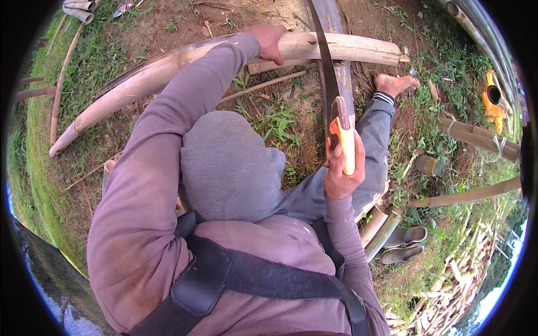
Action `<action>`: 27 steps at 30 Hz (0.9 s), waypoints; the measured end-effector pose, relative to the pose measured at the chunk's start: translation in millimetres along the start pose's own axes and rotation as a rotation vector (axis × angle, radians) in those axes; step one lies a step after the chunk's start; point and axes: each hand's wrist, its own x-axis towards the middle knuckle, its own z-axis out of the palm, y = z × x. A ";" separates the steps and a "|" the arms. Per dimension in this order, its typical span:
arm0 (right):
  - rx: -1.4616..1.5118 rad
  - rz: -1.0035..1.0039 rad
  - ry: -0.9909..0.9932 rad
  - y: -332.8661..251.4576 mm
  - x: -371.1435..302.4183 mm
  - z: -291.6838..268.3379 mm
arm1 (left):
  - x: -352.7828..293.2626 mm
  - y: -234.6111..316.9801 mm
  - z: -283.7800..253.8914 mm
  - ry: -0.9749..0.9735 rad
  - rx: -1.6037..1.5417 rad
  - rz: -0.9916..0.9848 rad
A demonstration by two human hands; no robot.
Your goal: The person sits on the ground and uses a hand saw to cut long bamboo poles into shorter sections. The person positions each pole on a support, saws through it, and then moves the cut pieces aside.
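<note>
A long, pale bamboo pole (347, 47) lies crosswise at the far side, its left part curving toward me in the picture. My left hand (266, 42) is closed over it, fingers across the top and thumb on the near side. In my right hand (343, 171) is a handsaw (327, 61), gripped by its orange and yellow handle. Its dark blade points away from me and crosses the bamboo right of my left hand. How deep the teeth sit in the bamboo, I cannot tell. A greyish pole (344, 89) runs lengthwise beneath the crossing.
My bare foot (395, 84) is on the ground near the pole's right end. At right are an orange tool (493, 103), bamboo posts (482, 137) and rubber boots (404, 245). Split bamboo pieces (448, 297) lie heaped at lower right. Cut tubes (78, 10) lie at far left.
</note>
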 end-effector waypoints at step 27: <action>0.123 0.198 -0.071 -42.7 -9.0 -16.1 | -17.0 16.5 -7.8 0.021 0.096 -0.107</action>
